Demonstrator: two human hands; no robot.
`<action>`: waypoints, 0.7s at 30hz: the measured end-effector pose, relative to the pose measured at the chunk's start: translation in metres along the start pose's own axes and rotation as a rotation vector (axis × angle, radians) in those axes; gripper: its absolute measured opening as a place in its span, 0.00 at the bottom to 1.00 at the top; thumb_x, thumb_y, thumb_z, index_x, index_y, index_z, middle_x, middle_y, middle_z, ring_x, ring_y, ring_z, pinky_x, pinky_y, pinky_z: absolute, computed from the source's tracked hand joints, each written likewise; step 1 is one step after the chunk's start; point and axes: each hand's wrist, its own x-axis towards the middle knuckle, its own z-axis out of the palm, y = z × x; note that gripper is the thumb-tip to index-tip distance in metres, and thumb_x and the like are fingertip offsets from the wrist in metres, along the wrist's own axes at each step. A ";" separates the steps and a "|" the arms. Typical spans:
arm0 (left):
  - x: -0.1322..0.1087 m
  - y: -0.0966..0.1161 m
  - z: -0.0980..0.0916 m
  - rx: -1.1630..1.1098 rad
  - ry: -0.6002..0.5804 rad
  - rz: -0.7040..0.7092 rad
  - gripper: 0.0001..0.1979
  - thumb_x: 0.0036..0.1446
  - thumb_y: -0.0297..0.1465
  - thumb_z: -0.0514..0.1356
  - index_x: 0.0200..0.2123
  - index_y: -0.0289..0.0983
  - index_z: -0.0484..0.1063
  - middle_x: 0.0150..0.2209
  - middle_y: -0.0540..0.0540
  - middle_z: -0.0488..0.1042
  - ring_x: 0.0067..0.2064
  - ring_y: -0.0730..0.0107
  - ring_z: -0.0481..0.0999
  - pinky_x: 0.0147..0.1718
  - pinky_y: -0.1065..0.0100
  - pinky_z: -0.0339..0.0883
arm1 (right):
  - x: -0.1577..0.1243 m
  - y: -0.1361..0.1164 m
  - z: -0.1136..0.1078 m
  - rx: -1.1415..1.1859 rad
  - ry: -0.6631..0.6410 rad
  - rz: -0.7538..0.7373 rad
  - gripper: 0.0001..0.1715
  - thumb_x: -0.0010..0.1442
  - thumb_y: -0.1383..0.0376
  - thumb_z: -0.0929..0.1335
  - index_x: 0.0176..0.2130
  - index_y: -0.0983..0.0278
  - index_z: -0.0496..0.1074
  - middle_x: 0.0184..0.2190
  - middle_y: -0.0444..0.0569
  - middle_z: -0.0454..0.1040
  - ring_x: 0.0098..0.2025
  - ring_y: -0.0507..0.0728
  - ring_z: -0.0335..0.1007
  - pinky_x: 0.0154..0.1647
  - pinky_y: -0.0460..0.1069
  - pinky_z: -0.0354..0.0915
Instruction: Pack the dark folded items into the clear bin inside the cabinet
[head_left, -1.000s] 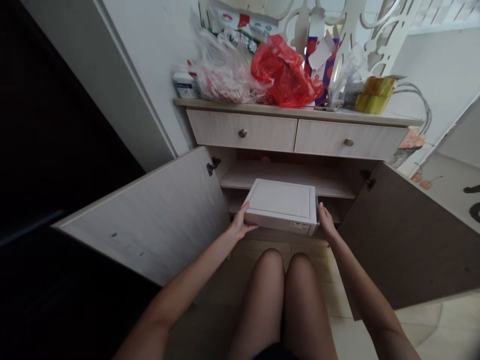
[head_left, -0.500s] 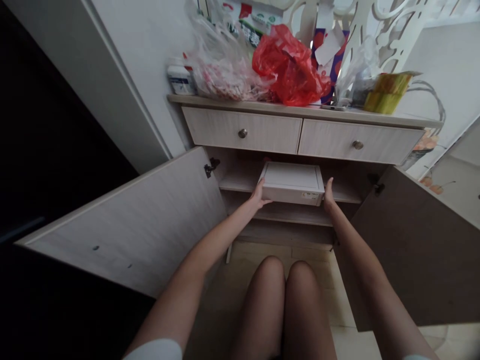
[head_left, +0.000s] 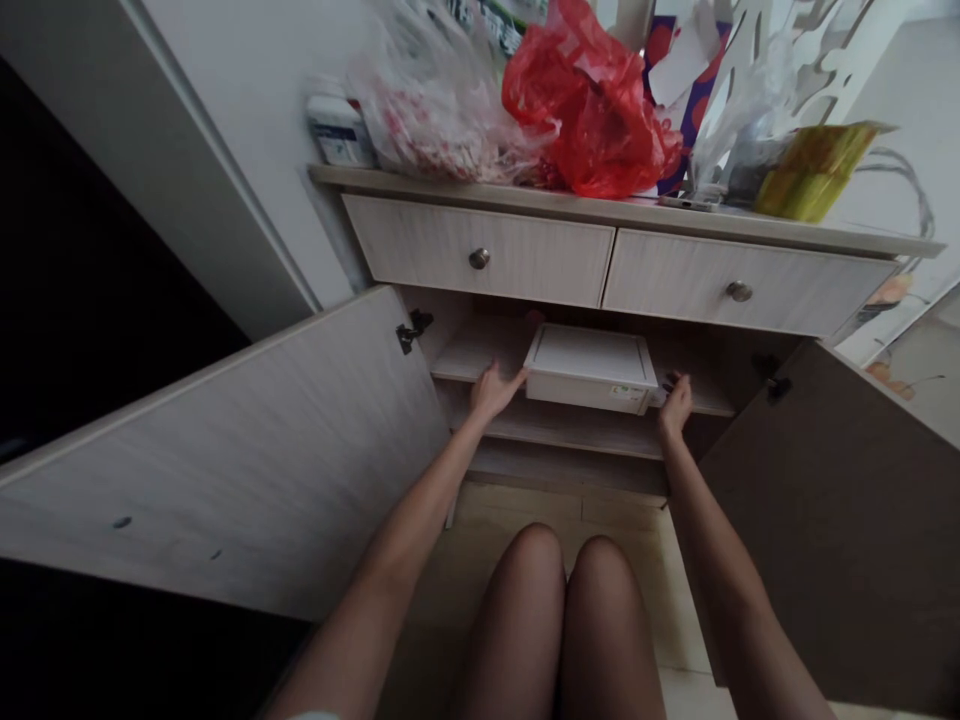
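A white lidded box [head_left: 589, 388] with a small label on its front rests on the upper shelf [head_left: 457, 362] of a cabinet, its front jutting past the shelf edge. At the box's left front corner is my left hand [head_left: 493, 390], open, thumb pointing at the corner and fingers spread over the shelf edge. My right hand [head_left: 676, 405] is just off the box's right side, fingers loosely bent and not wrapped round the box. Whether its fingertips touch the box is too blurred to tell.
Cabinet doors stand open at left [head_left: 247, 460] and right [head_left: 840, 530]. Above are two closed drawers [head_left: 547, 250]. The top bears a red plastic bag [head_left: 592, 110], a clear bag [head_left: 442, 120], a white bottle [head_left: 337, 130] and a yellow container [head_left: 814, 175]. My knees [head_left: 566, 570] are below.
My left hand has slid left off the box's side, and my right hand has moved right, away from it. The box stays on the shelf. The view has come slightly closer.
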 end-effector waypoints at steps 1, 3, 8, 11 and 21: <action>-0.003 -0.007 -0.002 0.076 0.054 0.140 0.37 0.42 0.44 0.75 0.55 0.39 0.74 0.62 0.35 0.69 0.67 0.43 0.62 0.54 0.60 0.67 | -0.012 0.005 -0.004 -0.032 -0.008 -0.079 0.44 0.60 0.38 0.57 0.56 0.67 0.71 0.54 0.58 0.75 0.54 0.60 0.72 0.57 0.52 0.63; -0.008 -0.022 0.003 0.223 0.085 0.309 0.25 0.44 0.39 0.73 0.47 0.39 0.78 0.55 0.37 0.76 0.63 0.46 0.68 0.53 0.62 0.67 | -0.034 0.014 -0.008 -0.102 -0.040 -0.180 0.40 0.56 0.40 0.64 0.53 0.67 0.73 0.52 0.59 0.76 0.54 0.61 0.72 0.57 0.52 0.63; 0.003 -0.039 0.032 0.339 0.071 0.325 0.11 0.52 0.38 0.67 0.29 0.35 0.78 0.31 0.43 0.80 0.44 0.54 0.76 0.40 0.69 0.66 | -0.037 0.020 -0.001 -0.184 -0.047 -0.159 0.33 0.55 0.42 0.65 0.45 0.65 0.78 0.42 0.58 0.80 0.46 0.64 0.75 0.51 0.53 0.65; 0.024 -0.035 0.041 0.352 0.072 0.325 0.12 0.51 0.37 0.67 0.25 0.34 0.75 0.25 0.46 0.76 0.39 0.58 0.74 0.36 0.71 0.63 | -0.014 0.017 0.008 -0.246 -0.074 -0.155 0.32 0.55 0.43 0.65 0.44 0.66 0.78 0.40 0.59 0.80 0.44 0.65 0.76 0.48 0.54 0.65; 0.091 -0.024 0.063 0.433 0.051 0.278 0.10 0.53 0.35 0.64 0.25 0.34 0.74 0.25 0.46 0.74 0.38 0.59 0.74 0.34 0.71 0.61 | 0.052 0.020 0.044 -0.495 -0.147 -0.168 0.22 0.61 0.52 0.66 0.40 0.67 0.78 0.40 0.64 0.80 0.45 0.69 0.76 0.47 0.56 0.64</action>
